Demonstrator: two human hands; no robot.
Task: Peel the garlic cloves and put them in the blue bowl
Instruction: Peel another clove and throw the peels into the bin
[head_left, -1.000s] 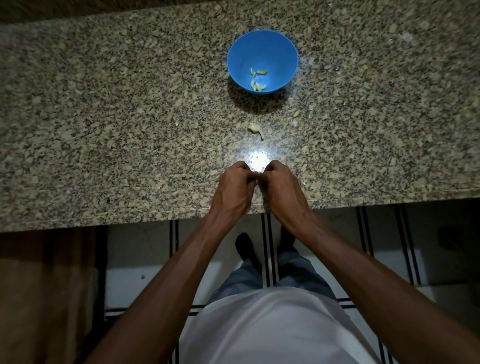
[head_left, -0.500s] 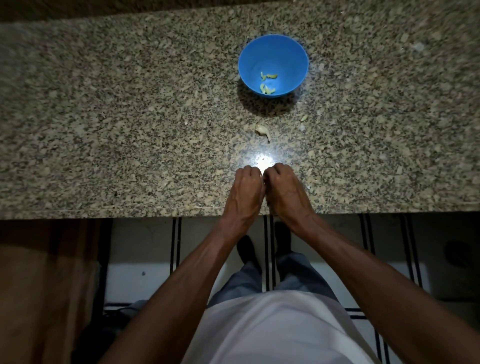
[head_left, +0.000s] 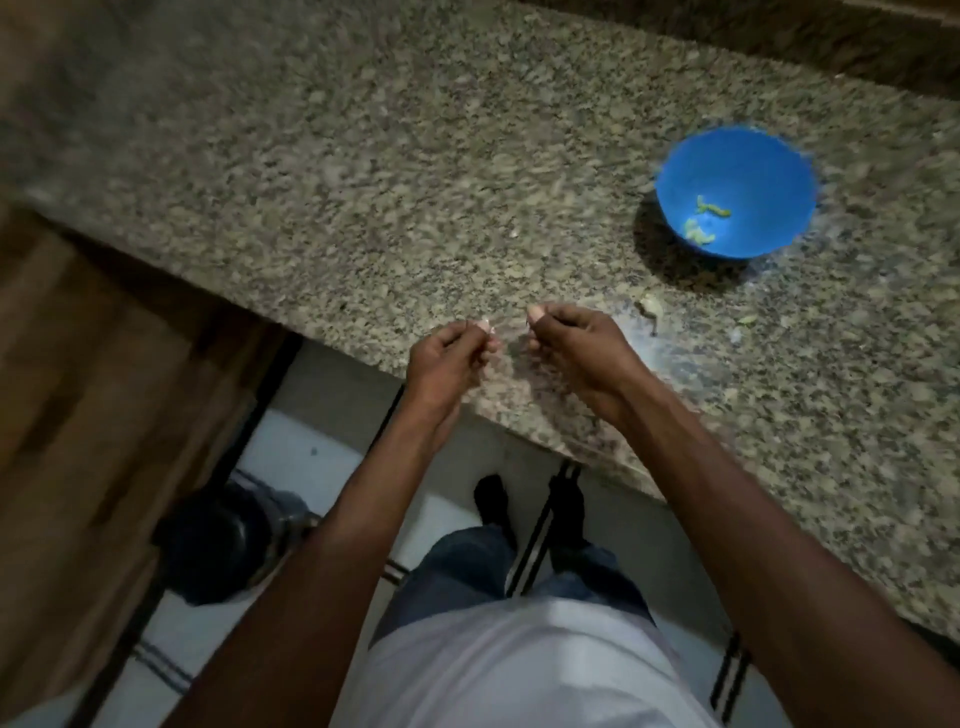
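Head view, looking down over the edge of a speckled stone counter (head_left: 363, 171). The left hand (head_left: 447, 358) and right hand (head_left: 576, 348) are held a little apart above the counter's near edge, each with its fingers curled in. The left hand pinches a small pale scrap (head_left: 485, 326) at its fingertips, probably garlic skin or the clove itself (motion blur makes it impossible to say which). The right hand shows a pale spot at its thumb tip; whether that is a nail or a bit of garlic cannot be told, so what it grasps, if anything, is uncertain.

The blue bowl (head_left: 691, 156) stands on the counter well beyond and to the right of the hands, with a few peeled cloves (head_left: 706, 221) lying at its bottom. A loose piece of skin or stalk (head_left: 649, 309) lies on the counter between the right hand and the bowl.

Handling, as a judgement: a clove is light, small and firm, while its skin is thin, papery and tears easily. Once bare it is likely slightly sticky or slick. A fingertip pinch at the clove's ends, with a nail lifting the skin at the root end, should suit it; the bowl is light and could slide if knocked.
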